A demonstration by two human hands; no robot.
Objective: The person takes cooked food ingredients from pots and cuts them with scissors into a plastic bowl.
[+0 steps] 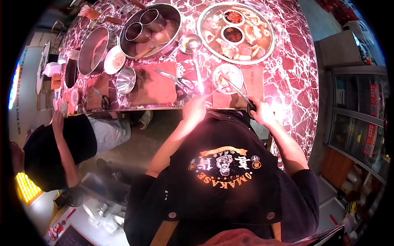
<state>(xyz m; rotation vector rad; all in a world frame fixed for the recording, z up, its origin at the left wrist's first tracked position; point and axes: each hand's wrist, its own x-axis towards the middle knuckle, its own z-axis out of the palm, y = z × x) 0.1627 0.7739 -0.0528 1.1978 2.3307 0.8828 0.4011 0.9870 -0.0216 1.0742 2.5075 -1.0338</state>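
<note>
My right hand [263, 113] is closed round the black handles of a pair of scissors [242, 95]. The metal blades reach up and left into a small white bowl [218, 87] holding pieces of food. Left of the bowl, my left hand [194, 108] is closed on a thin, pale stick-like utensil [211, 94], whose tip points to the bowl's lower left rim. Glare blurs this hand, so the utensil's exact kind is unclear. The bowl stands on a reddish-brown mat [254, 80]. Just above my left hand lies the long handle of a ladle [191, 43].
Beyond the bowl sits a large round tray [267, 49] of food with two sauce cups. To the left are a deep pot [177, 18] holding two metal cylinders, a metal bowl [126, 80] and other scissors [180, 81]. Another person [61, 139] stands at the left.
</note>
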